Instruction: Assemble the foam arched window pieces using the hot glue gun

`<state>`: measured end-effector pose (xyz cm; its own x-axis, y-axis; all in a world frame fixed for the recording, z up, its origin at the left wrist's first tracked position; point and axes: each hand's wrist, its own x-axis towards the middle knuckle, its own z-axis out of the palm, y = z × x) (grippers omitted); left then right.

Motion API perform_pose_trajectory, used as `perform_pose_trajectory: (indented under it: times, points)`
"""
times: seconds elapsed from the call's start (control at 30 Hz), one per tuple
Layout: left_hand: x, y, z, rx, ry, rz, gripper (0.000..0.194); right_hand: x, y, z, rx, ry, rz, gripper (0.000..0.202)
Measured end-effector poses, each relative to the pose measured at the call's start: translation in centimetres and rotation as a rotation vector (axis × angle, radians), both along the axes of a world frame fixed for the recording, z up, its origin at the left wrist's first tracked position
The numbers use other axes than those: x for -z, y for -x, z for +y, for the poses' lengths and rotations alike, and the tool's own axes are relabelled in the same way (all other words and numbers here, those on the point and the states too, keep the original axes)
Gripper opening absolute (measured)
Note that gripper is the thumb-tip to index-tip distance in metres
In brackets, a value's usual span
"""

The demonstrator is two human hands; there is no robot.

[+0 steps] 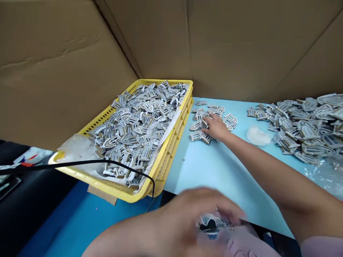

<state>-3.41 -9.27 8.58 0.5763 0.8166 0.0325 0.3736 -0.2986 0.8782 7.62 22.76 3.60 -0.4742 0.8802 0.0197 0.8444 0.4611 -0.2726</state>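
Note:
My right hand [216,127] reaches over a small heap of flat, arch-shaped grey-and-white metal pieces [197,125] on the light blue tabletop [211,167]. Its thumb and fingers close around one slotted metal piece [205,124] at the heap's middle. Low in the view and close to my body, my left hand [203,214] is smeared by motion. Its fingers curve over toward the right, and I cannot make out whether anything is in them. Beneath it shows a printed patch [213,223] against pale pink cloth.
On the left, a yellow plastic crate [171,153] is filled with similar pieces. A bigger pile [302,130] lies at the right, beside a translucent white disc [259,136] and clear plastic [328,175]. A black cable [107,161] crosses the crate's front. Cardboard walls [241,46] stand behind.

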Motion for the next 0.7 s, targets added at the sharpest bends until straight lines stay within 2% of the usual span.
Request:
perform_pose_trajectory:
  times: [0.03,0.07,0.1,0.17,0.23,0.27,0.33,0.43,0.5,0.6,0.7]
  points:
    - [-0.4,1.4,3.5,-0.112,-0.088,0.105,0.053,0.3,-0.7,-1.0,-0.005,-0.006,-0.002,0.060]
    - [-0.1,2.3,6.6,-0.221,-0.182,0.231,0.049,0.6,-1.4,-2.0,-0.009,-0.011,-0.006,0.058]
    - [0.8,2.6,9.2,-0.336,-0.280,0.339,0.045,0.9,-2.1,-3.0,-0.013,-0.014,-0.011,0.056]
    - [3.6,2.2,12.8,-0.438,-0.386,0.574,0.048,1.2,-3.5,-4.9,-0.015,-0.017,-0.024,0.049]
    - [6.5,1.4,14.6,-0.461,-0.387,0.611,0.054,1.2,-4.9,-6.5,-0.006,-0.022,-0.033,0.044]
    - [7.5,1.1,15.2,-0.462,-0.387,0.623,0.056,1.2,-5.7,-7.1,0.006,-0.027,-0.034,0.043]
    - [8.6,0.7,15.8,-0.451,-0.383,0.628,0.055,1.2,-7.1,-7.8,0.049,-0.049,-0.029,0.042]
    - [8.3,0.6,16.0,-0.378,-0.385,0.625,0.044,1.3,-9.1,-7.9,0.112,-0.082,-0.014,0.039]
    - [8.0,0.4,15.5,-0.289,-0.389,0.600,0.044,1.2,-10.0,-7.7,0.128,-0.085,0.003,0.035]
    - [8.1,0.0,14.3,-0.216,-0.379,0.565,0.055,0.3,-10.4,-8.1,0.145,-0.095,0.070,0.032]
    - [8.6,0.1,13.0,-0.256,-0.351,0.573,0.070,-1.3,-10.2,-9.8,0.106,-0.078,0.172,0.038]
